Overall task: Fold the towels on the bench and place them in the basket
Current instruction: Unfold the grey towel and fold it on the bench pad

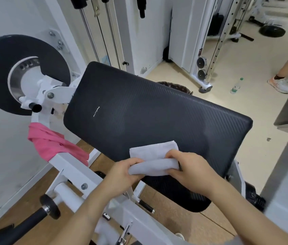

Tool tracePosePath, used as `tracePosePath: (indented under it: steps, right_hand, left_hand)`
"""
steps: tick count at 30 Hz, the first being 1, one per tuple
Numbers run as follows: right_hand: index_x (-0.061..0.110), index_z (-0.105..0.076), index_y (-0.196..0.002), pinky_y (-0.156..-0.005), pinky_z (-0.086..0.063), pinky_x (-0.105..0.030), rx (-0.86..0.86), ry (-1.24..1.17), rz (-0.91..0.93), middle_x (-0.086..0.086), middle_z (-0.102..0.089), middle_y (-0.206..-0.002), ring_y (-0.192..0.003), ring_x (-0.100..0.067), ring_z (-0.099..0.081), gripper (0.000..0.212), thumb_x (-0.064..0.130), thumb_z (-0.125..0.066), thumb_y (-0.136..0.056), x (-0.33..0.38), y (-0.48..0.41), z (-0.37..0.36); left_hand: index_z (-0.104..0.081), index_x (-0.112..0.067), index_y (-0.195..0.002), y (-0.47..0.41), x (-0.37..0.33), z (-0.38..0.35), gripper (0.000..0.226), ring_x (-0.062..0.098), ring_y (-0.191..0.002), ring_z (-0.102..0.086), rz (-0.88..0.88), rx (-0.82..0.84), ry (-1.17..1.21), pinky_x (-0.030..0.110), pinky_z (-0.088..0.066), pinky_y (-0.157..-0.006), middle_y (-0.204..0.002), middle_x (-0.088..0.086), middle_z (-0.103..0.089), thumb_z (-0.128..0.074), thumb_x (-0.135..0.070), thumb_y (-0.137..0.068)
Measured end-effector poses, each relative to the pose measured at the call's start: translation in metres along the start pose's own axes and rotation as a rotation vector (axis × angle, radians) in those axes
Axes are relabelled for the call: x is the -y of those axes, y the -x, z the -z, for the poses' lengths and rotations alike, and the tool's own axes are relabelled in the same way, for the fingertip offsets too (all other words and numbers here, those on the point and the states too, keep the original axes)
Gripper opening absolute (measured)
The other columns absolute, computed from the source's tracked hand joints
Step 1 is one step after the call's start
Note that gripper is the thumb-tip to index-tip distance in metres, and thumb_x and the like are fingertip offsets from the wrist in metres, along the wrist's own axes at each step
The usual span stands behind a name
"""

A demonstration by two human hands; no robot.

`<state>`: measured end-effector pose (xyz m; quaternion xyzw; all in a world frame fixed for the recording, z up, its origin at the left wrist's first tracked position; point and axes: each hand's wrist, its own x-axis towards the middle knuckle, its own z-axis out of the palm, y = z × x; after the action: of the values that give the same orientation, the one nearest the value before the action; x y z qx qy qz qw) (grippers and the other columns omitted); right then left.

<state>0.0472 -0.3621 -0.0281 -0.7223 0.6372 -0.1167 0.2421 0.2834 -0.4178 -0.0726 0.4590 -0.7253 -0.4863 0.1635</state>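
At the near edge of the bench [139, 106] lies the white towel [154, 151], already a small packet, its long axis running left to right. I have both hands on its near flap: my left hand [122, 172] pinches the left end, my right hand [190, 167] curls over the right end, and the flap is lifted between them. What looks like the basket [178, 87] shows only as a dark rim past the far edge, straight ahead of the towel and, I judge, closer to my right hand. A pink towel [51, 142] hangs on the frame at left, still unfolded.
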Motion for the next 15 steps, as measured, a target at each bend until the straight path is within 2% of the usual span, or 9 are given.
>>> tracePosePath:
  steps: [2, 3, 7, 8, 11, 13, 15]
  right_hand:
    - [0.032, -0.052, -0.102, -0.054, -0.032, -0.016, -0.058, -0.064, -0.030, 0.017, -0.057, -0.076, -0.069, -0.002, -0.052, 0.012, 0.036, -0.057, -0.091, -0.001, -0.004, 0.000]
    - [0.028, -0.053, -0.103, -0.056, -0.032, -0.017, -0.093, -0.068, -0.041, 0.016, -0.058, -0.080, -0.071, -0.003, -0.053, 0.013, 0.035, -0.056, -0.092, -0.001, -0.007, -0.001]
    - [0.018, -0.050, -0.106, -0.066, -0.043, -0.032, -0.173, 0.034, -0.132, 0.003, -0.059, -0.095, -0.083, -0.020, -0.059, 0.019, 0.034, -0.047, -0.097, 0.008, -0.019, -0.007]
    - [0.016, -0.047, -0.107, -0.065, -0.043, -0.034, -0.178, 0.083, -0.149, 0.002, -0.058, -0.096, -0.083, -0.022, -0.060, 0.021, 0.035, -0.044, -0.098, 0.011, -0.021, -0.009]
    - [0.015, -0.042, -0.105, -0.056, -0.036, -0.032, -0.195, 0.221, -0.157, 0.001, -0.056, -0.096, -0.073, -0.022, -0.058, 0.021, 0.035, -0.038, -0.100, 0.016, -0.025, -0.014]
    - [0.016, -0.040, -0.101, -0.055, -0.035, -0.033, -0.203, 0.230, -0.179, 0.000, -0.056, -0.095, -0.069, -0.021, -0.054, 0.021, 0.037, -0.037, -0.100, 0.017, -0.028, -0.014]
    - [0.015, -0.041, -0.101, -0.058, -0.039, -0.034, -0.202, 0.193, -0.212, 0.001, -0.057, -0.095, -0.074, -0.024, -0.057, 0.023, 0.038, -0.037, -0.100, 0.017, -0.033, -0.012]
  left_hand:
    - [-0.067, -0.040, -0.102, -0.005, 0.000, 0.008, 0.024, 0.004, -0.094, -0.064, 0.068, -0.026, 0.111, 0.016, -0.053, -0.074, -0.099, -0.015, -0.070, -0.072, -0.025, -0.085]
    - [-0.067, -0.039, -0.104, -0.008, 0.000, 0.009, 0.023, 0.006, -0.095, -0.064, 0.094, -0.058, 0.152, 0.017, -0.053, -0.075, -0.100, -0.013, -0.070, -0.071, -0.025, -0.086]
    - [-0.065, -0.027, -0.112, -0.012, 0.003, 0.003, 0.022, 0.016, -0.100, -0.064, 0.159, -0.163, 0.252, 0.036, -0.056, -0.085, -0.105, -0.004, -0.069, -0.067, -0.026, -0.090]
    - [-0.063, -0.027, -0.113, -0.012, 0.002, 0.000, 0.022, 0.016, -0.101, -0.062, 0.170, -0.186, 0.249, 0.034, -0.055, -0.083, -0.106, -0.004, -0.068, -0.065, -0.028, -0.091]
    - [-0.054, -0.032, -0.115, -0.014, -0.004, -0.007, 0.021, 0.008, -0.098, -0.058, 0.202, -0.277, 0.143, 0.014, -0.046, -0.066, -0.106, -0.013, -0.060, -0.058, -0.034, -0.094]
    - [-0.047, -0.039, -0.113, -0.017, -0.007, -0.009, 0.022, 0.004, -0.094, -0.055, 0.200, -0.325, 0.062, 0.008, -0.041, -0.058, -0.104, -0.021, -0.054, -0.057, -0.036, -0.094]
    - [-0.039, -0.046, -0.112, -0.019, -0.010, -0.012, 0.027, 0.002, -0.092, -0.054, 0.173, -0.381, 0.029, 0.007, -0.043, -0.055, -0.103, -0.029, -0.048, -0.058, -0.038, -0.094]
